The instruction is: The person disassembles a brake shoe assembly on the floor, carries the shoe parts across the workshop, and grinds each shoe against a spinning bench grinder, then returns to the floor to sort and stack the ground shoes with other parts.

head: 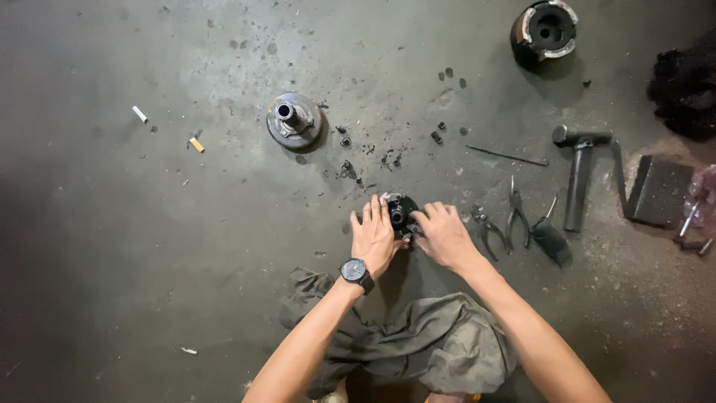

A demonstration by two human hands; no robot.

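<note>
A small black round metal part (400, 210) with a central hole sits on the stained concrete floor (149, 246). My left hand (374, 237), with a black wristwatch (356, 272) on the wrist, rests against the part's left side, fingers together. On the right side, my right hand (443, 234) curls its fingers onto the part. Most of the part's lower half is hidden by both hands.
A metal hub with a short shaft (294, 119) lies behind to the left, a round drum-like part (545, 30) at the far right. Two pliers (503, 221), a hammer (579, 169), a thin rod (507, 155) and a dark plate (659, 191) lie right. A grey-green cloth (418, 336) covers my lap.
</note>
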